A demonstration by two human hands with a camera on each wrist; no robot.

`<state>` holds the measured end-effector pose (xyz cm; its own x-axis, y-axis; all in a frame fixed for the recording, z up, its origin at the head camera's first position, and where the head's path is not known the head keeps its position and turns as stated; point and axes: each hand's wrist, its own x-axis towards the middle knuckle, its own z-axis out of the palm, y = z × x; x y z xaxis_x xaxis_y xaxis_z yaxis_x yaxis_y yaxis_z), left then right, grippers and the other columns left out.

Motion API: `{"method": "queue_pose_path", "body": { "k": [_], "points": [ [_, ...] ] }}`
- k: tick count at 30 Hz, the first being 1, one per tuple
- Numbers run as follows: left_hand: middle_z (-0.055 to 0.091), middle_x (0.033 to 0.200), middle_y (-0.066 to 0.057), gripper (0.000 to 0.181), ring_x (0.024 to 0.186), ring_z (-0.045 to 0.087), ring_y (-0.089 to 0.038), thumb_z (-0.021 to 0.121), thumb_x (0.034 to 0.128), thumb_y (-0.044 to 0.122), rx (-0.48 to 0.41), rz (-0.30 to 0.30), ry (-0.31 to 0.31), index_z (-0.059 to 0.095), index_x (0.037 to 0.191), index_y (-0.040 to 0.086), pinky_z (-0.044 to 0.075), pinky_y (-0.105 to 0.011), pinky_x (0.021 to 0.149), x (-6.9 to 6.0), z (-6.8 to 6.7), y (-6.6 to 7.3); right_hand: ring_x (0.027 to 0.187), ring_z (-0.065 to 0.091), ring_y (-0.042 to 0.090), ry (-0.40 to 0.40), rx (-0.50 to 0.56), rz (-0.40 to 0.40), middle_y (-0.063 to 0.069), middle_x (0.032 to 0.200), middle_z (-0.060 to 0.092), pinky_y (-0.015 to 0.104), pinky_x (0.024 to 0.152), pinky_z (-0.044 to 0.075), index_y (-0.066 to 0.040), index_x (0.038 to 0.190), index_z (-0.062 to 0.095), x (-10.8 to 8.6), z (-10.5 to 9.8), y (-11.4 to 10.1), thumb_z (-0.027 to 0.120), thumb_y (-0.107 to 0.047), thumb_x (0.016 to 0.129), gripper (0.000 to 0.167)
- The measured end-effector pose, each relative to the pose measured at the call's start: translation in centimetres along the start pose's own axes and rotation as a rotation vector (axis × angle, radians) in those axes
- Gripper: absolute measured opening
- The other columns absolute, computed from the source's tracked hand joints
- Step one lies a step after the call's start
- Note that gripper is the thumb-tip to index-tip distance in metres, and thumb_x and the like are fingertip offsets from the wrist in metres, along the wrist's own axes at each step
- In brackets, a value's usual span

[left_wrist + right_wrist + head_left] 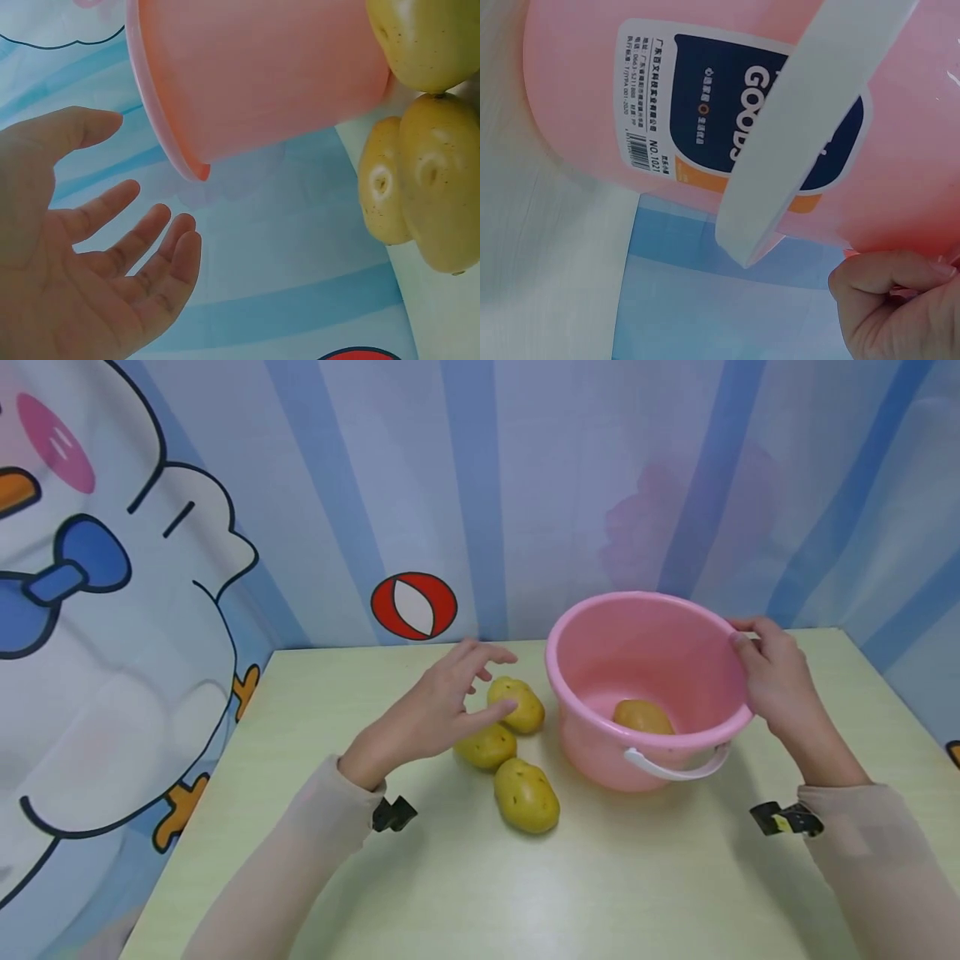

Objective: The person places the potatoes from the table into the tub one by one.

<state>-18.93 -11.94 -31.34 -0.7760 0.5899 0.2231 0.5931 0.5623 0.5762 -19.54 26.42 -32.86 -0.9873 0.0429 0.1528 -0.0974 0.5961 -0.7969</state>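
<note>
A pink bucket [607, 752] stands upright on the table, its white handle [678, 770] hanging down at the front. My right hand [780, 681] grips the bucket's rim on the right side. Inside the bucket lies one potato [643, 717]. Left of the bucket are three yellow potatoes: a near potato [527, 796], a middle potato [486, 747] and a far potato [525, 706]. Over the middle and far ones hovers my left hand [431, 706], its fingers loosely bent and thumb apart, holding nothing. In the left wrist view its palm [82, 292] shows bare.
A light wood-look table [420, 893] carries everything. Behind it hangs a blue striped backdrop [525, 485], with a large white cartoon figure [112, 710] at the left. A printed label [645, 97] is on the bucket's side.
</note>
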Motion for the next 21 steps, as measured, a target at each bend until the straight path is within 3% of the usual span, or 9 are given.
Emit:
{"method": "queue_pose_path", "body": {
  "k": [13, 21],
  "points": [
    [0.048, 0.135, 0.0, 0.052, 0.112, 0.053, -0.015, 0.067, 0.095, 0.04, -0.002, -0.057, -0.076, 0.05, 0.139, 0.018, 0.052, -0.035, 0.086, -1.5, 1.8, -1.0, 0.068, 0.06, 0.001, -0.011, -0.001, -0.011, 0.037, 0.119, 0.055, 0.024, 0.056, 0.052, 0.009, 0.147, 0.034, 0.0, -0.1, -0.2, 0.027, -0.027, 0.11, 0.052],
    [0.048, 0.133, 0.002, 0.053, 0.117, 0.053, -0.023, 0.068, 0.094, 0.04, -0.019, -0.067, -0.121, 0.051, 0.139, 0.018, 0.05, -0.038, 0.093, -2.2, 3.3, -1.2, 0.068, 0.06, 0.002, -0.009, -0.001, -0.007, 0.037, 0.117, 0.056, 0.024, 0.056, 0.052, 0.01, 0.147, 0.035, -0.1, -0.2, -0.1, 0.027, -0.026, 0.11, 0.052]
  ]
}}
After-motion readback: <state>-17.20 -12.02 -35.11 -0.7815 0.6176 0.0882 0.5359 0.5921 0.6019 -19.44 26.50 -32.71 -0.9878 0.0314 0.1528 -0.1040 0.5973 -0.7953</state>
